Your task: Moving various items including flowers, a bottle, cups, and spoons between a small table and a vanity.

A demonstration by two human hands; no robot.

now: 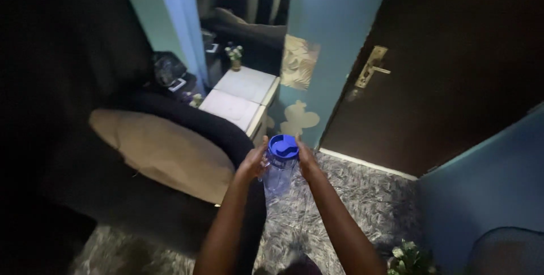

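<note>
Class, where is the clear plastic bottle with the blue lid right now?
The clear plastic bottle with the blue lid sits centre-frame, held between the left hand and right hand.

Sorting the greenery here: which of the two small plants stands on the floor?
The leafy plant at bottom right, on the patterned carpet; the other plant stands on the white table.

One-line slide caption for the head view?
Both hands, left hand and right hand, hold a clear blue-lidded bottle upright above patterned carpet.

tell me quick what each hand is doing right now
Left hand: closed on the left side of the clear bottle with the blue lid.
Right hand: closed on the bottle's right side.
</note>
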